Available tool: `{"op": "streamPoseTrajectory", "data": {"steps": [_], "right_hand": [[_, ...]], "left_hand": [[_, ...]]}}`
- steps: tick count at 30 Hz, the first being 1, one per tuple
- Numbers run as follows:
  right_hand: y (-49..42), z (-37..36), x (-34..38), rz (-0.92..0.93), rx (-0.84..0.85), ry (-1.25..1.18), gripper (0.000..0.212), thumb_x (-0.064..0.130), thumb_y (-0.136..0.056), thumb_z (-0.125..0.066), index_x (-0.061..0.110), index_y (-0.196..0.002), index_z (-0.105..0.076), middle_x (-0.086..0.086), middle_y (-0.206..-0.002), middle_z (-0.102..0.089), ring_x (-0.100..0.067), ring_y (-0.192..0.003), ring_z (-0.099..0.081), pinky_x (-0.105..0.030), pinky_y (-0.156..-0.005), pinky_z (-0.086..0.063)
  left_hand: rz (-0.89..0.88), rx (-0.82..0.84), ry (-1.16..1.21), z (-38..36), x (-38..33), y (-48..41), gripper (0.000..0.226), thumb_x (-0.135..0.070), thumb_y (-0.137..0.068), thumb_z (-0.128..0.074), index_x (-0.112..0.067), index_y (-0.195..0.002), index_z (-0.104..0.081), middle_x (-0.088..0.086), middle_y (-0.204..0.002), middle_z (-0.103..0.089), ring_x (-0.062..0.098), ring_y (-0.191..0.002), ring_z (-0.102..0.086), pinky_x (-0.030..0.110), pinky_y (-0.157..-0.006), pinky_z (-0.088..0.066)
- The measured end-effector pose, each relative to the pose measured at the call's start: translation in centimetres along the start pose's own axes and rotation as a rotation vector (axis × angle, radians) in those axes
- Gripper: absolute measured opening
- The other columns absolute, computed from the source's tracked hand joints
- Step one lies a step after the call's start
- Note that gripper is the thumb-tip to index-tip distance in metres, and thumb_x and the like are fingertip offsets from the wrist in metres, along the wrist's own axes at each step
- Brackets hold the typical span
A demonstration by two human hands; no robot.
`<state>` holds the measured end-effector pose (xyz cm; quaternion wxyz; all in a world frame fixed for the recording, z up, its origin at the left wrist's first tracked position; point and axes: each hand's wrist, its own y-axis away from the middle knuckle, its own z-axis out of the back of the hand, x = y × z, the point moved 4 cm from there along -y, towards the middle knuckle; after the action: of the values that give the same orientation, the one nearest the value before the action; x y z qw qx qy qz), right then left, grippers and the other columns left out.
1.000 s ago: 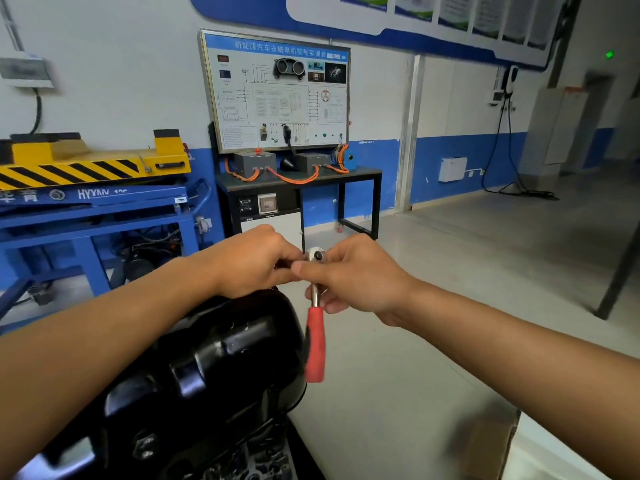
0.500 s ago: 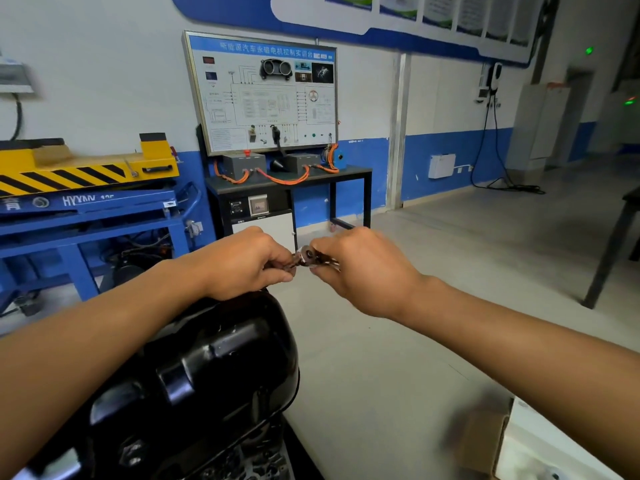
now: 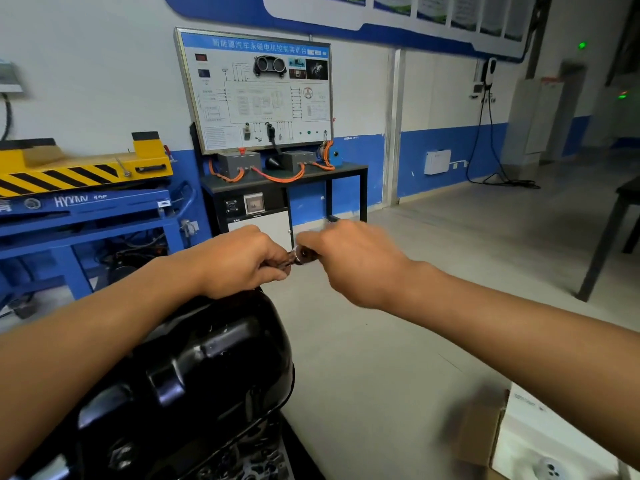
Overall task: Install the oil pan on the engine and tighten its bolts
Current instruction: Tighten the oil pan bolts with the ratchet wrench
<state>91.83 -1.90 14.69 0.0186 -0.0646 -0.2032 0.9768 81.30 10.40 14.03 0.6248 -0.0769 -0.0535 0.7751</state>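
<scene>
The left hand curls its fingers round one end of a small metal tool piece and the right hand pinches the other end, both held in the air just above the far end of the pan, probably so that a socket can be fitted to its driver in plain sight; the piece is too blurred to name surely. Below the hands, low and to the left, the oil pan sits on the engine: glossy black, deep and rounded at its far end, with pressed ribs catching the light, its rim bolts not visible
</scene>
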Motion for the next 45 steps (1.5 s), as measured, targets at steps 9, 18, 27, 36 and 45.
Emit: {"op": "streamPoseTrajectory", "data": {"steps": [9,18,27,36,45], "right_hand": [[-1.0,0.2,0.1,-0.186,0.107,-0.358,0.015,0.019,-0.087,-0.069,0.007,-0.085,-0.061,-0.009,-0.076,-0.06,-0.029,-0.068,-0.06,-0.033,-0.051,-0.047],[-1.0,-0.3,2.4,-0.262,0.333,-0.78,0.016,0.016,-0.097,-0.056,0.008,-0.084,-0.054,-0.012,-0.084,-0.072,-0.022,-0.06,-0.065,-0.027,-0.052,-0.052],[-2.0,1.5,0.9,0.101,0.045,0.181,0.015,0.0,-0.087,-0.056,0.015,-0.089,-0.053,0.001,-0.067,-0.026,-0.017,-0.053,-0.026,-0.03,-0.045,-0.023],[-0.2,-2.4,3.1,-0.537,0.417,-1.443,0.029,0.02,-0.099,-0.058,-0.005,-0.113,-0.052,-0.028,-0.1,-0.071,-0.024,-0.056,-0.066,-0.033,-0.058,-0.059],[-1.0,1.5,1.6,0.166,-0.101,0.268,0.015,0.008,-0.092,-0.048,0.014,-0.105,-0.052,-0.003,-0.082,-0.055,-0.024,-0.082,-0.054,-0.03,-0.052,-0.026]], "left_hand": [[-0.013,-0.08,0.008,0.1,-0.1,0.2,0.011,-0.024,-0.092,-0.069,-0.021,-0.081,-0.071,-0.015,-0.06,-0.061,0.0,-0.06,-0.056,0.014,-0.054,-0.035],[-0.025,-0.124,-0.033,0.4,0.0,0.6,0.029,-0.011,-0.087,-0.072,-0.025,-0.064,-0.061,-0.016,-0.051,-0.055,0.002,-0.054,-0.054,0.014,-0.054,-0.038],[-0.094,-0.059,-0.006,0.2,-0.3,0.1,0.003,-0.014,-0.09,-0.072,-0.015,-0.091,-0.075,-0.046,-0.067,-0.055,-0.017,-0.063,-0.056,0.002,-0.059,-0.036],[-0.06,-0.112,-0.004,0.3,0.1,0.5,0.042,-0.004,-0.082,-0.071,-0.032,-0.059,-0.052,-0.009,-0.054,-0.055,0.007,-0.048,-0.05,0.018,-0.048,-0.035],[-0.074,-0.047,-0.019,0.1,-0.1,0.0,0.007,-0.018,-0.089,-0.073,-0.013,-0.085,-0.075,-0.051,-0.068,-0.052,-0.018,-0.064,-0.056,0.0,-0.059,-0.036]]}}
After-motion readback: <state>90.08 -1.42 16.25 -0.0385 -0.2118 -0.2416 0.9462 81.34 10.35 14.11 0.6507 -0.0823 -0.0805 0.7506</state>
